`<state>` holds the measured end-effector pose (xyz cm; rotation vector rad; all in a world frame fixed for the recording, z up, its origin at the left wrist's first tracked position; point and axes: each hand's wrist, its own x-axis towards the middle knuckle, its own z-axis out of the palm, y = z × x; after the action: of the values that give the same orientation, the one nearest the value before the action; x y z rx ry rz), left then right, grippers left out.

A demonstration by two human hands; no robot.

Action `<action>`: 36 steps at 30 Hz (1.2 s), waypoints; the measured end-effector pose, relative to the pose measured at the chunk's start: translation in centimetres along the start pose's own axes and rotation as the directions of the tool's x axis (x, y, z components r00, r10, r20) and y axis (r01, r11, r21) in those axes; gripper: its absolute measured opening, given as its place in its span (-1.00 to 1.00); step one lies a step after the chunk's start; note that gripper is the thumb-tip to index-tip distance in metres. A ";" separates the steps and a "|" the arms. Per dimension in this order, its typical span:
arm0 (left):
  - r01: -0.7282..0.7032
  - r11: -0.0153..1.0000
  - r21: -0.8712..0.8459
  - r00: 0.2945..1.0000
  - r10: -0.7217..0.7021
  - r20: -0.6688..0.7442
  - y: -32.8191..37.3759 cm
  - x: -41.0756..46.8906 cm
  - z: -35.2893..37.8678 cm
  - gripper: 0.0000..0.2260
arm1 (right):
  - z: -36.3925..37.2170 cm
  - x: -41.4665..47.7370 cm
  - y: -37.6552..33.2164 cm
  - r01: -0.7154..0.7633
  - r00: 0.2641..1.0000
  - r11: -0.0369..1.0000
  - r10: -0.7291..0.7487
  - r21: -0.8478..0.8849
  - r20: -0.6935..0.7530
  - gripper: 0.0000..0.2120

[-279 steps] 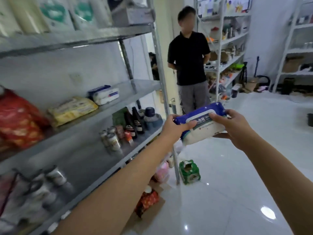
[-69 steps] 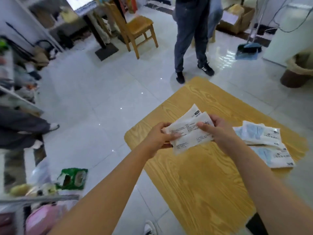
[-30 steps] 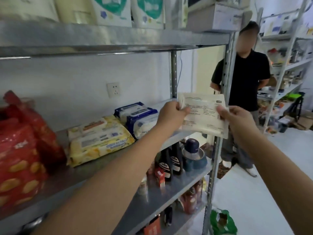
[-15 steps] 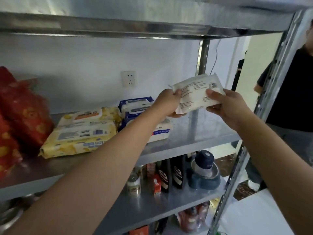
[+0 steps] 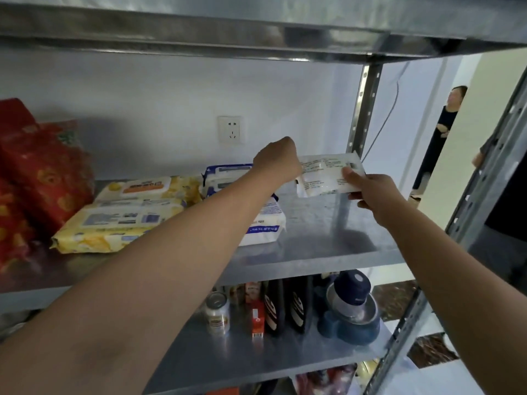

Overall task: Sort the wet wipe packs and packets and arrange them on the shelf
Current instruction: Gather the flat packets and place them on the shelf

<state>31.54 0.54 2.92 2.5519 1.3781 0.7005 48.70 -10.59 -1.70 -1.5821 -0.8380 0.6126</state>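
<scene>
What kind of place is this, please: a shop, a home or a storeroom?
Probably a storeroom, perhaps a small shop. A bare metal shelf rack holds mixed goods: yellow wet wipe packs, red bags, bottles on the shelf below.

thin white packets point(image 5: 328, 178): flat stack, printed face up, above right part of shelf, left hand point(image 5: 278, 163) gripping one end, right hand point(image 5: 373, 192) pinching the other | yellow packs point(image 5: 119, 223): two, lying flat, one behind the other, left of middle | blue-and-white packs point(image 5: 262, 223): two, flat, just right of the yellow, one behind the other | shelf point(image 5: 328, 252): grey metal, middle tier
</scene>
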 end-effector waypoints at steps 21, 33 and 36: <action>-0.053 0.998 0.039 0.998 0.051 0.043 -0.5 0.0 2.9 -0.84 | 2.7 2.5 1.5 0.131 0.979 0.803 -0.198 -0.582 -0.053 -0.54; -0.146 0.829 -0.540 0.971 0.225 0.084 -2.7 -4.5 1.1 -0.77 | 5.0 -6.3 -1.1 0.296 0.941 0.881 -0.335 -0.369 -0.044 -0.62; -0.164 0.722 -0.672 0.975 0.220 -0.002 -3.5 -7.4 1.0 -0.80 | 5.8 -10.3 -1.4 0.293 0.931 0.881 -0.351 -0.371 -0.099 -0.61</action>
<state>25.96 -3.49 -1.62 2.0995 0.6447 0.9143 37.72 -15.23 -2.00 -1.7308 -1.1010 0.0884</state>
